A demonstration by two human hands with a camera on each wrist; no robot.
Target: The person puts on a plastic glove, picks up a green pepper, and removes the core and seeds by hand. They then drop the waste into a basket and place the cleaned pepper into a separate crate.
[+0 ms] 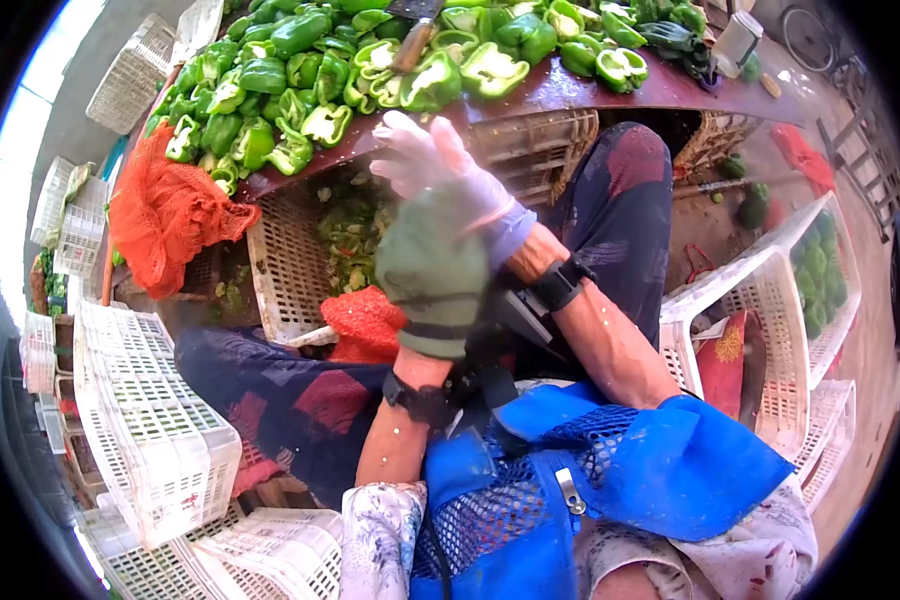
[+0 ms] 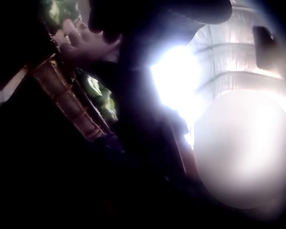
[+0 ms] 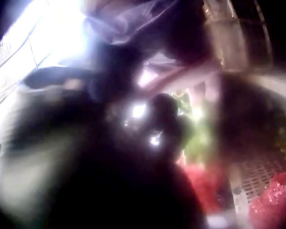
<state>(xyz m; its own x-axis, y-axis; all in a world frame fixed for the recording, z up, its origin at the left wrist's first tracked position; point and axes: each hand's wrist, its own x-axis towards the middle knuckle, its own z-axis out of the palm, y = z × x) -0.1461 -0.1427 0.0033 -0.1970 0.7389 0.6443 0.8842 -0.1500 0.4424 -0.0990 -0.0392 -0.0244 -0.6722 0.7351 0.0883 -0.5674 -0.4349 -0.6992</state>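
Note:
In the head view my right hand (image 1: pixel 448 160), in a thin whitish glove with a lavender cuff (image 1: pixel 510 228), reaches up to the table's near edge with its fingers extended. My left hand (image 1: pixel 432 270) wears a thick grey-green glove and is blurred. It overlaps the right hand's palm and wrist side, close by the cuff; I cannot tell whether its fingers grip there. Cut green peppers (image 1: pixel 300 70) are heaped on the table (image 1: pixel 560 92) just beyond the hands. A wide blade with a wooden handle (image 1: pixel 415 45) lies on them.
A perforated crate (image 1: pixel 285 265) with pepper scraps stands below the table edge. Red mesh (image 1: pixel 365 322) lies by my leg, and an orange-red net bag (image 1: pixel 165 215) hangs at the table's left. White crates (image 1: pixel 145 400) stand at left, and another crate (image 1: pixel 770 330) at right.

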